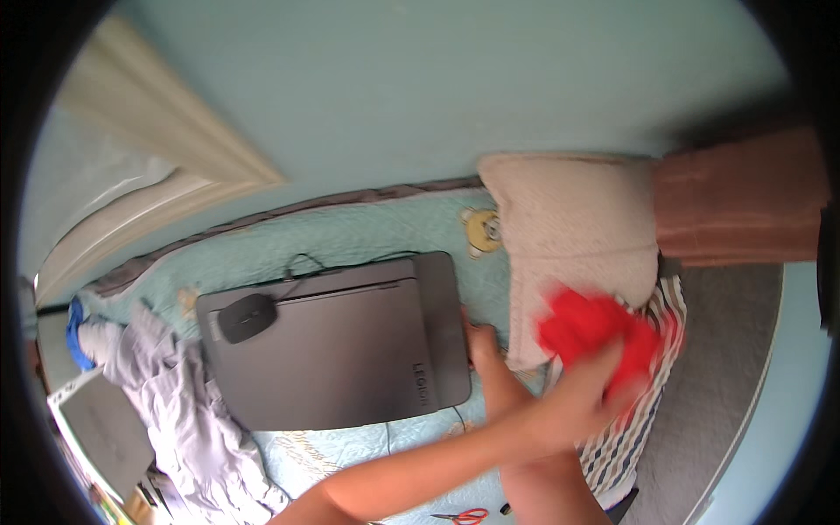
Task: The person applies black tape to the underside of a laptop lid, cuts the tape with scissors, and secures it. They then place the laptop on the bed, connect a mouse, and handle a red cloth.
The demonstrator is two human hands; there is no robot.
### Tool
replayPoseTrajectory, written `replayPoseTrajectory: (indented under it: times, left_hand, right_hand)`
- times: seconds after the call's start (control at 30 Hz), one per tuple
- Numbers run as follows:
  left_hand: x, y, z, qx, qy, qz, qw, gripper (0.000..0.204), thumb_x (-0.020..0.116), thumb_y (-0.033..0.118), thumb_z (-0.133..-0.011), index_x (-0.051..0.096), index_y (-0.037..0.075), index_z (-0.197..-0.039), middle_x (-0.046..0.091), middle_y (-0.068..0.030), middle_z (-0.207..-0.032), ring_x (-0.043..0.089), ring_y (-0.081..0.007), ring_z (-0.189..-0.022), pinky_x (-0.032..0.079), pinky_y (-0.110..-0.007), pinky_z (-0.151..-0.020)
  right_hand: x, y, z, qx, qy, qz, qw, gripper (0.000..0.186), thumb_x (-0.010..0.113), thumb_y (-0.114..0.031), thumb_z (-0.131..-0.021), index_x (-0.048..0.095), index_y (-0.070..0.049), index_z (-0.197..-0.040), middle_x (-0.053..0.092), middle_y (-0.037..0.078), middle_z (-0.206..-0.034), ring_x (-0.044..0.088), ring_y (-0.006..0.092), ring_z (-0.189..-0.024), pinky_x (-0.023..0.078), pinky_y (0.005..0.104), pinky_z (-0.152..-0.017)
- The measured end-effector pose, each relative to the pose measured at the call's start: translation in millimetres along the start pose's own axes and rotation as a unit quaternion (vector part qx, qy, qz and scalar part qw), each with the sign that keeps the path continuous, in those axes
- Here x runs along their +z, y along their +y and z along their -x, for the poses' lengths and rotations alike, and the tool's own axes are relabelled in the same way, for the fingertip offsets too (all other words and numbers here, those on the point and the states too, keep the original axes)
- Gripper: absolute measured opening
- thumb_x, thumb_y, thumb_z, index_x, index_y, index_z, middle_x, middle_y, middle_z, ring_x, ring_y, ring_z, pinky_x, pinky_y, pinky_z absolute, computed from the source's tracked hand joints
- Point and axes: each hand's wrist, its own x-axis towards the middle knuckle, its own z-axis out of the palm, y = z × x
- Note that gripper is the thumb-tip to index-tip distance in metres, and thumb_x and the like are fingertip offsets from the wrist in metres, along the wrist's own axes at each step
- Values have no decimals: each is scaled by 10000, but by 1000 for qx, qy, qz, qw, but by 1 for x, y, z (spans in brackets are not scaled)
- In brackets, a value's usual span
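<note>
My left arm crosses in front of my right, and my left hand [586, 394] is closed on a red cloth [604, 337], both blurred by motion. The cloth is over the striped fabric and the corner of the beige pillow [577, 210]. At the right edge of a closed dark grey laptop [341, 350], my right hand [479, 341] grips the side; its fingertips are partly hidden behind the edge. A black mouse [248, 318] rests on the laptop's upper left, its cable running behind.
A light blue bedspread [350, 227] lies beneath, with rumpled lilac clothing [184, 394] on the left. Red-handled scissors [468, 516] lie near the bottom edge. Striped fabric [634, 437] and a brown cushion-like item [744, 201] are at right. A wall [437, 87] borders the far side.
</note>
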Motion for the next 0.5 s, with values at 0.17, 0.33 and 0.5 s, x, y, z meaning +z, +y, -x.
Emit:
replayPoseTrajectory:
  times: [0.17,0.33,0.5]
  left_hand:
    - [-86,71,108,-320,16,89,943,284,774,160,-853,539,42,-960,572,2,-838,528,-37,-800,459,-224,-699]
    - [-99,97,302,-374,99,50,921,257,720,218,-864,608,24,-990,627,-76,-884,624,-184,-780,508,-340,-738]
    - [-11,88,485,-443,211,264,830,317,715,201,-883,622,22,-1128,668,-75,-1072,607,-196,-1028,470,-328,-902]
  right_hand:
    - [6,59,-52,-58,80,-104,990,792,583,-734,-805,710,47,-834,630,155,-700,592,246,-618,468,448,-557]
    - [-14,61,-67,-65,-131,-323,935,405,640,-338,-869,676,16,-1062,677,110,-951,651,245,-788,537,386,-715]
    - [2,34,-67,-127,-248,-342,897,302,650,-245,-886,668,-2,-1065,668,98,-1000,642,233,-885,535,360,-795]
